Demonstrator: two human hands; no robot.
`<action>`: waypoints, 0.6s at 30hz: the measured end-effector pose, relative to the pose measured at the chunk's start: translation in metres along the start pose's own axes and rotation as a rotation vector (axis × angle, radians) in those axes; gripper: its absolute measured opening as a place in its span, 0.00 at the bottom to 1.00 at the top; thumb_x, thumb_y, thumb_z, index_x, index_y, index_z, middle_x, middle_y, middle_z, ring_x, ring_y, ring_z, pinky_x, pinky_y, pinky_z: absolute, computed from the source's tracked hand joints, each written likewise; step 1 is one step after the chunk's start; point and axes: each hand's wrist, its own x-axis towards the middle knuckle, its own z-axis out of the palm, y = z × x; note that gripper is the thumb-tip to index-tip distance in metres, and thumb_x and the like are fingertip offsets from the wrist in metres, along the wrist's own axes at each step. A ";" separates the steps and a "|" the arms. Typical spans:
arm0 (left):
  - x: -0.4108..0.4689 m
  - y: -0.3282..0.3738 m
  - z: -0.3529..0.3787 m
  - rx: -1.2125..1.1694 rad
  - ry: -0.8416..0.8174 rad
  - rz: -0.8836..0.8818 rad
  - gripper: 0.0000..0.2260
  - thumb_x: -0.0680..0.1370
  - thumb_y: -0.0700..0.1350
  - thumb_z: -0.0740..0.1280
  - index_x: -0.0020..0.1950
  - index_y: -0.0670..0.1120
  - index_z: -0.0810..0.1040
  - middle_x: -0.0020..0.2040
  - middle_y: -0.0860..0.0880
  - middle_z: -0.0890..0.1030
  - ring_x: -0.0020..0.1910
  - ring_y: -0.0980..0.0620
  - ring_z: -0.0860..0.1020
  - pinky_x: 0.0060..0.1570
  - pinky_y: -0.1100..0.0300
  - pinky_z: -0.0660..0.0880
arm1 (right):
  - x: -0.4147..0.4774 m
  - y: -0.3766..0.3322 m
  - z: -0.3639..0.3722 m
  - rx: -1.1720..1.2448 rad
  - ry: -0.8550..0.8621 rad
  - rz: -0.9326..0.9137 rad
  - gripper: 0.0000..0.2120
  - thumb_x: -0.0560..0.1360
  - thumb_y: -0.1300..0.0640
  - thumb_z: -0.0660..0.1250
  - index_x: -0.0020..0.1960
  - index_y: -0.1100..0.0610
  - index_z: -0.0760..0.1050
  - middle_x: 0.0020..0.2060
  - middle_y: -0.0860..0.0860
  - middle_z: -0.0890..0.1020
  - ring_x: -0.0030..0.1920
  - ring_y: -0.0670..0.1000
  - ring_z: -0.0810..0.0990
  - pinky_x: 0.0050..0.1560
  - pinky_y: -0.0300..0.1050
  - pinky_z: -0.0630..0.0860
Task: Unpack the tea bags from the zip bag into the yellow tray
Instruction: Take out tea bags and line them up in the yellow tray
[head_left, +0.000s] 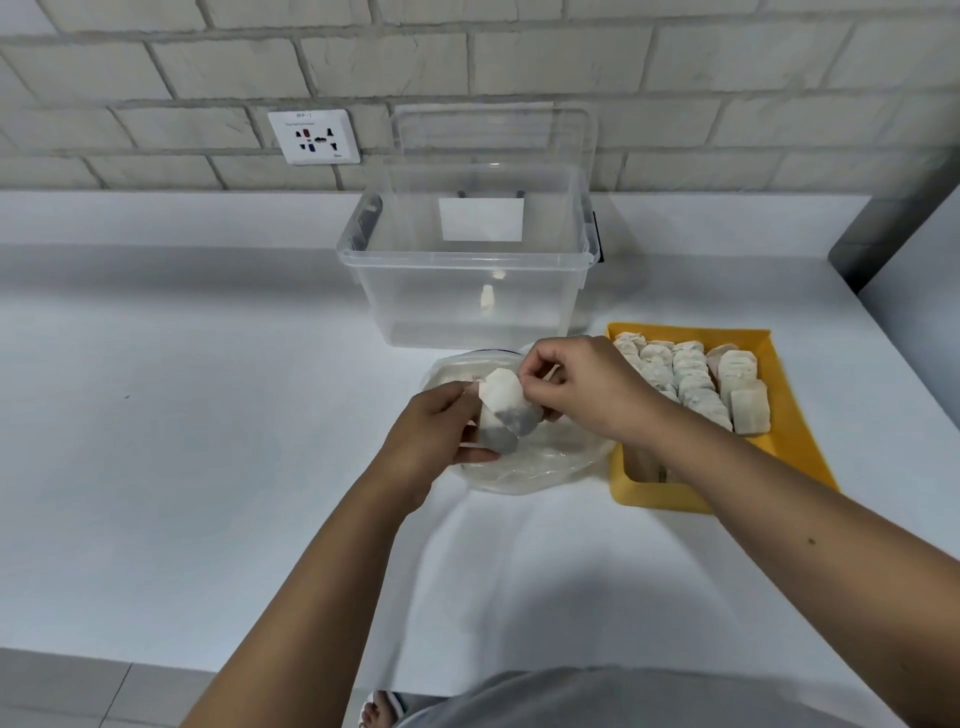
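A clear zip bag (524, 467) lies on the white counter, just left of the yellow tray (779, 457). Above the bag both hands hold tea bags (506, 402). My left hand (441, 431) grips the lower tea bag from the left. My right hand (576, 384) pinches the upper edge of a white tea bag from the right. Several tea bags (696, 384) lie in rows inside the tray, behind my right forearm.
An open clear plastic storage box (467, 291) stands behind the zip bag, its lid leaning against the brick wall. A wall socket (313, 136) sits at the back left. The counter's front edge runs near my body.
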 end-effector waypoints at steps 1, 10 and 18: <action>-0.001 0.001 0.000 -0.070 -0.008 -0.037 0.15 0.85 0.48 0.58 0.59 0.41 0.81 0.51 0.39 0.85 0.47 0.43 0.85 0.50 0.50 0.83 | 0.002 0.001 0.001 0.018 0.013 0.017 0.03 0.72 0.65 0.68 0.41 0.61 0.79 0.33 0.51 0.83 0.29 0.49 0.83 0.32 0.35 0.77; -0.004 -0.003 0.004 -0.053 0.089 -0.012 0.08 0.78 0.42 0.71 0.54 0.38 0.82 0.47 0.41 0.84 0.41 0.50 0.84 0.42 0.59 0.82 | 0.003 0.001 0.012 0.141 0.005 0.073 0.05 0.76 0.62 0.68 0.43 0.62 0.80 0.33 0.54 0.83 0.29 0.49 0.83 0.31 0.38 0.79; -0.004 -0.010 -0.019 0.279 0.310 0.084 0.08 0.72 0.49 0.71 0.42 0.45 0.81 0.39 0.42 0.84 0.42 0.39 0.84 0.50 0.41 0.81 | 0.006 0.038 0.033 -0.719 -0.204 -0.060 0.11 0.78 0.61 0.62 0.58 0.60 0.78 0.56 0.56 0.80 0.59 0.57 0.77 0.57 0.49 0.73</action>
